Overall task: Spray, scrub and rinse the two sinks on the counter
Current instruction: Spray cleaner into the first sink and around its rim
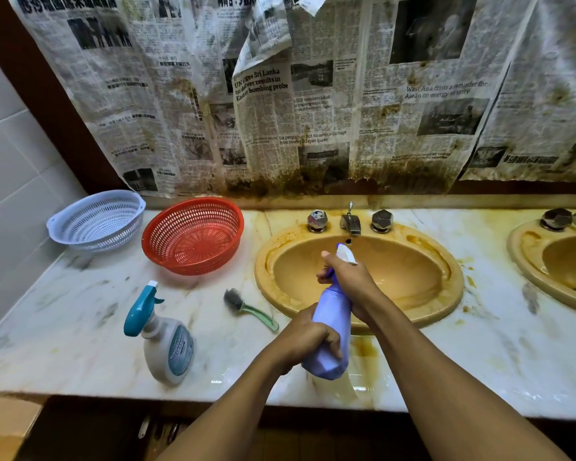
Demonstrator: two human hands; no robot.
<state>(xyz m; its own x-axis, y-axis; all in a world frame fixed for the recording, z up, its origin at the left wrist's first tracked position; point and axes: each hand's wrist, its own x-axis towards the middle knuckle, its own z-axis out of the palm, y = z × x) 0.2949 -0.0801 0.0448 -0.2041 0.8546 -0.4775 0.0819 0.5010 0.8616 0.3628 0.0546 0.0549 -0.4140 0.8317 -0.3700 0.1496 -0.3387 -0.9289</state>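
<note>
A stained yellow sink [423,287] sits in the marble counter [80,314], with a tap [350,223] behind it. A second yellow sink [526,261] shows at the right edge. Over the near rim of the first sink I hold a purple spray bottle [333,314], its white nozzle pointing into the basin. My left hand [308,337] grips the bottle's body low down. My right hand [350,277] wraps the neck at the trigger. A scrub brush [243,306] with a green handle lies on the counter left of the sink.
A white spray bottle with a teal head [162,341] stands near the counter's front edge. A red basket [193,236] and a pale blue basket [97,219] sit at the back left. Stained newspaper [280,94] covers the wall behind.
</note>
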